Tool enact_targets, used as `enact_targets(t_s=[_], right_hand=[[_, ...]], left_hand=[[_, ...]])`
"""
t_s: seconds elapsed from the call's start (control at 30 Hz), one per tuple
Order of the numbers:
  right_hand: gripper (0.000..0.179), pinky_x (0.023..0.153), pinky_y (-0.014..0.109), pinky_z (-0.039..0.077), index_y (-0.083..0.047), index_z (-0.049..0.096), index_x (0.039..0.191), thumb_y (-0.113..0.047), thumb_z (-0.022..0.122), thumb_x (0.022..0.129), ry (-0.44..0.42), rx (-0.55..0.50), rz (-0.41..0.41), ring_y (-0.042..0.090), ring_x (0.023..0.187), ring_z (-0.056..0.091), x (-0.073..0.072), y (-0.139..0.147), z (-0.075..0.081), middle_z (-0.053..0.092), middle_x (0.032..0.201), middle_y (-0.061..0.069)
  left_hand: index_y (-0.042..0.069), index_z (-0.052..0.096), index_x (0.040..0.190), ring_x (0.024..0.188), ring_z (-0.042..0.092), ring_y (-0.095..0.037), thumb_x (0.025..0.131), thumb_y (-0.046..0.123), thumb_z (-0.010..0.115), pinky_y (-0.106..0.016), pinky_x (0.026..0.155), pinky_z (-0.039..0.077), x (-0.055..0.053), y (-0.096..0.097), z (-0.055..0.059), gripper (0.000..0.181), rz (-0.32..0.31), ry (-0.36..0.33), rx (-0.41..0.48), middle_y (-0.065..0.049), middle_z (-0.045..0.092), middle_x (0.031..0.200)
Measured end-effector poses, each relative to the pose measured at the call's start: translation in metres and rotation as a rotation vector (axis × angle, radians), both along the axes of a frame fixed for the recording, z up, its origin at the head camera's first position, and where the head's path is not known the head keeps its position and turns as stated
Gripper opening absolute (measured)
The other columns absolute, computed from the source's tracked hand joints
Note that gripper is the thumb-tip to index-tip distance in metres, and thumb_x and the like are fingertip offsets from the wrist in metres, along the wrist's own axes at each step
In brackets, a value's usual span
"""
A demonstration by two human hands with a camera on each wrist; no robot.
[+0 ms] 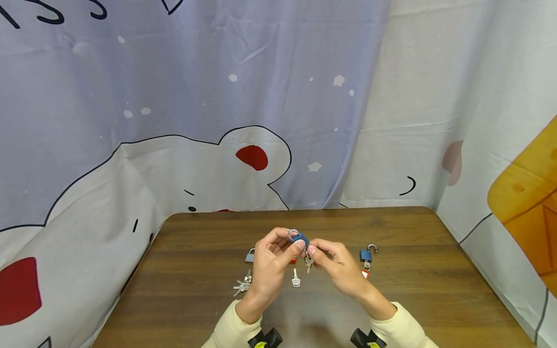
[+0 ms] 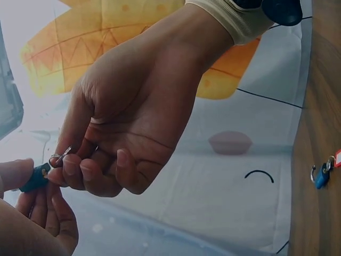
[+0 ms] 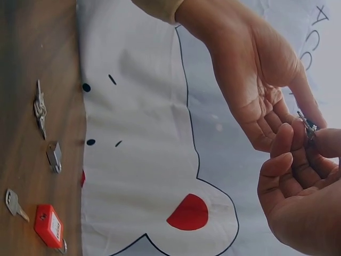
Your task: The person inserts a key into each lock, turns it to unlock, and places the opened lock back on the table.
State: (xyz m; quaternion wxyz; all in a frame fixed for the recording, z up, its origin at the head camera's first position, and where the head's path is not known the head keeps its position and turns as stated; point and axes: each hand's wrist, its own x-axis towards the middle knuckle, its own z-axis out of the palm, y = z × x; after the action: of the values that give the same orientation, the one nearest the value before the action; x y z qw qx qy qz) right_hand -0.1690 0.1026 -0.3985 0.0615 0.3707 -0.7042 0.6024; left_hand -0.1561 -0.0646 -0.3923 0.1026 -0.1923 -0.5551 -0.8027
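Above the table, my left hand (image 1: 270,263) holds a small blue padlock (image 1: 300,238) between thumb and fingers, its silver shackle pointing up and away. The thumb and fingertips of my right hand (image 1: 337,266) pinch a key right at the padlock's lower end. Below those fingertips dangle small silver keys (image 1: 309,262), and a ring and key (image 2: 63,156) show by the fingers in the left wrist view. How deep the pinched key sits in the lock is hidden by the fingers.
A grey padlock (image 1: 250,256) and a bunch of keys (image 1: 242,285) lie to the left. Beneath the hands are a loose key (image 1: 296,279) and a red padlock (image 3: 49,226). On the right, another blue padlock (image 1: 365,255) has its shackle open, with a red-and-white tag (image 1: 365,274) beside it.
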Motion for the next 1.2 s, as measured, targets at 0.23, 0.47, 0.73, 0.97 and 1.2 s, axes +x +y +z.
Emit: enact_targets(t_s=[0.23, 0.47, 0.73, 0.97, 1.2], right_hand=[[0.022, 0.058, 0.029, 0.047, 0.0, 0.064, 0.093, -0.003, 0.043, 0.102, -0.066, -0.048, 0.053, 0.017, 0.069, 0.052, -0.001, -0.003, -0.004, 0.062, 0.085, -0.005], [0.024, 0.058, 0.027, 0.045, 0.007, 0.06, 0.091, -0.006, 0.042, 0.103, -0.142, -0.093, 0.121, 0.014, 0.069, 0.05, -0.001, -0.005, -0.005, 0.06, 0.084, -0.003], [0.03, 0.057, 0.033, 0.042, 0.014, 0.054, 0.089, -0.008, 0.04, 0.104, -0.244, -0.132, 0.196, 0.009, 0.069, 0.05, -0.003, -0.006, -0.008, 0.058, 0.079, -0.005], [0.03, 0.06, 0.025, 0.043, 0.011, 0.054, 0.09, -0.01, 0.038, 0.105, -0.32, -0.181, 0.288, 0.005, 0.071, 0.054, -0.003, -0.006, -0.009, 0.059, 0.08, -0.005], [0.027, 0.062, 0.019, 0.042, -0.005, 0.06, 0.091, -0.012, 0.038, 0.105, -0.377, -0.223, 0.353, 0.005, 0.071, 0.054, -0.003, -0.005, -0.012, 0.059, 0.08, -0.006]], left_hand=[[-0.011, 0.056, 0.097, 0.072, 0.064, -0.01, 0.085, 0.0, 0.071, -0.02, 0.067, 0.056, 0.0, -0.001, -0.001, 0.021, 0.011, 0.014, -0.016, 0.001, 0.065, 0.094], [-0.015, 0.054, 0.097, 0.072, 0.063, -0.008, 0.086, -0.002, 0.07, -0.019, 0.067, 0.055, 0.0, -0.002, -0.002, 0.023, 0.024, 0.026, -0.03, 0.002, 0.066, 0.092], [-0.017, 0.054, 0.097, 0.08, 0.064, -0.008, 0.084, -0.004, 0.07, -0.018, 0.07, 0.055, 0.0, -0.003, -0.002, 0.024, 0.044, 0.007, -0.046, 0.002, 0.066, 0.094], [-0.016, 0.056, 0.099, 0.085, 0.065, -0.009, 0.084, -0.004, 0.07, -0.018, 0.075, 0.055, 0.001, -0.003, -0.002, 0.024, 0.059, -0.019, -0.071, 0.003, 0.066, 0.096], [-0.013, 0.056, 0.101, 0.08, 0.063, -0.008, 0.086, 0.0, 0.07, -0.018, 0.066, 0.054, 0.001, -0.004, -0.003, 0.024, 0.048, -0.031, -0.109, 0.0, 0.065, 0.098]])
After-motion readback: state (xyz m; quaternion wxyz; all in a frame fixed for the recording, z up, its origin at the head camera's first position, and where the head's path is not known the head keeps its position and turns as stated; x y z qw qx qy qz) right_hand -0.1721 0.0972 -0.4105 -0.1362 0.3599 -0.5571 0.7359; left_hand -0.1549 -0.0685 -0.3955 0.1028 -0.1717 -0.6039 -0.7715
